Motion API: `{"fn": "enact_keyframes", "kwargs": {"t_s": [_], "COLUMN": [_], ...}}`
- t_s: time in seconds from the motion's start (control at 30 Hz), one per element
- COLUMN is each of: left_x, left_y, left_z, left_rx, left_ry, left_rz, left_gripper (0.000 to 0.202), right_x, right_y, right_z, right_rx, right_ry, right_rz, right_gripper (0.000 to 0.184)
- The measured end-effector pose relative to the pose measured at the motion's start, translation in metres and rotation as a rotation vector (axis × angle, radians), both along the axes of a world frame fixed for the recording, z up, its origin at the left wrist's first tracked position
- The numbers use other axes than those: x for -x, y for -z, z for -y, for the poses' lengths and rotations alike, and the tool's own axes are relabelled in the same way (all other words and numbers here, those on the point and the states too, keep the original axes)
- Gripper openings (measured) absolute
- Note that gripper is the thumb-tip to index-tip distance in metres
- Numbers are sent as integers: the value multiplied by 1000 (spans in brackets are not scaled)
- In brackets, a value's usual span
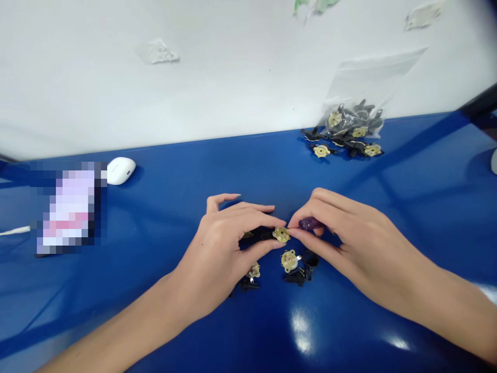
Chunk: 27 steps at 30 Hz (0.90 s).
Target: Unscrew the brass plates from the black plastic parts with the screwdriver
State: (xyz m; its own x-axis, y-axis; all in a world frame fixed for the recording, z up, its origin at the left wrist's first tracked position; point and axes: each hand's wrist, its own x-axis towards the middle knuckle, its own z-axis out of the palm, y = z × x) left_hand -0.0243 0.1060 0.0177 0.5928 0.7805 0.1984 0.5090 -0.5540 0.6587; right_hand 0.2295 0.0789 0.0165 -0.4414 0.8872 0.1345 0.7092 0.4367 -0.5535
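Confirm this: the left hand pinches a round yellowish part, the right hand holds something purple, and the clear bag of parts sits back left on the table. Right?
Not quite: the head view shows the clear bag of parts back right on the table. The rest holds: the left hand pinches the yellowish part, the right hand holds the purple object.
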Motion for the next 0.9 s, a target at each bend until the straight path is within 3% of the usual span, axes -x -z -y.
{"fn": "enact_keyframes", "kwargs": {"t_s": [0.47,0.9], "left_x": [-1,-1], "left_y": [1,2], "left_z": [-1,-1], "left_rx": [-19,-23], "left_ry": [7,10], "left_rz": [1,6], "left_gripper": [21,20], "right_x": [6,12], "right_y": [1,4], "right_z": [2,3], "right_rx": [-148,-326], "right_ry": [-27,-23], "right_rz": [72,191], "right_gripper": [10,14]}}
